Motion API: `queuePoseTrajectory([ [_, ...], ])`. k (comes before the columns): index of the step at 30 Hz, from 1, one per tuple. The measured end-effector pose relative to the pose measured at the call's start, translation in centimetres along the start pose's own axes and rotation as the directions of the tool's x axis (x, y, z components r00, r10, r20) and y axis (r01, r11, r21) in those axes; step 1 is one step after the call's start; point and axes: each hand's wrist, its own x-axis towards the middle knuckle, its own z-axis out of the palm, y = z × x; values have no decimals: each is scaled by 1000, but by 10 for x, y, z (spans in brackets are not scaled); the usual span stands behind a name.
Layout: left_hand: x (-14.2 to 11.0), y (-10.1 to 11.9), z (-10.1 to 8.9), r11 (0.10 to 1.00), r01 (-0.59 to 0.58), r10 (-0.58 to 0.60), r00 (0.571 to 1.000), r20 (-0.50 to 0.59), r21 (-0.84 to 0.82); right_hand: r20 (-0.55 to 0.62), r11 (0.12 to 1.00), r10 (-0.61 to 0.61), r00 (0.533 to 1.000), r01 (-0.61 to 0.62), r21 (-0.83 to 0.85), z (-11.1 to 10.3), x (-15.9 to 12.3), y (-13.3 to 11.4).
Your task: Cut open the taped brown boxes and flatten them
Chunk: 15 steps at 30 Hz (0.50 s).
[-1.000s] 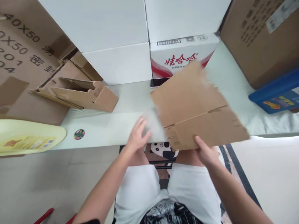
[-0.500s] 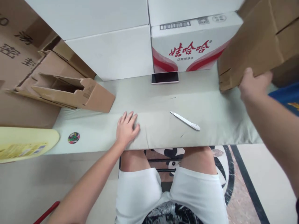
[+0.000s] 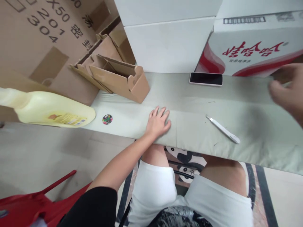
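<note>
My left hand (image 3: 158, 123) lies flat near the front edge of the pale green table (image 3: 255, 110), fingers stretched out and holding nothing. My right hand (image 3: 289, 94) hovers at the right edge of the view, blurred by motion, above the table; its fingers cannot be made out. A thin white knife-like tool (image 3: 222, 129) lies on the table between the two hands. A dark-screened phone (image 3: 205, 78) lies flat further back, against the red-printed white carton (image 3: 255, 47).
Folded cardboard boxes (image 3: 115, 77) lean at the back left against a large brown carton (image 3: 35, 47). A yellow bottle (image 3: 53, 112) lies at the table's left end, a round sticker (image 3: 107, 119) beside it. White boxes (image 3: 170, 44) stand behind. A red seat (image 3: 35, 201) is at the lower left.
My right hand carried the flat cardboard sheet off to the right and out of sight, uncovering the white tool. The view swung left. My left hand stayed flat on the table.
</note>
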Motion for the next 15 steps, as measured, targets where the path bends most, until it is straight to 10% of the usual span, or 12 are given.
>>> queuePoseTrajectory([
  [3,-2,2,-2,1000,9,-8,1000,13,-30,240,956,-291,926,270,115,-13,-38,-117],
  [6,-4,3,-2,998,17,-16,1000,10,-63,287,638,-768,572,646,419,-5,-68,-231],
  [8,-6,3,-2,997,13,-13,1000,2,-76,206,467,-883,421,752,465,9,-83,-295],
  [11,-9,1,0,996,3,-4,1000,-13,-95,197,397,-917,346,821,410,32,-94,-360],
  [15,-10,-3,6,992,-20,17,999,-28,-126,188,454,-891,413,803,386,48,-96,-388],
])
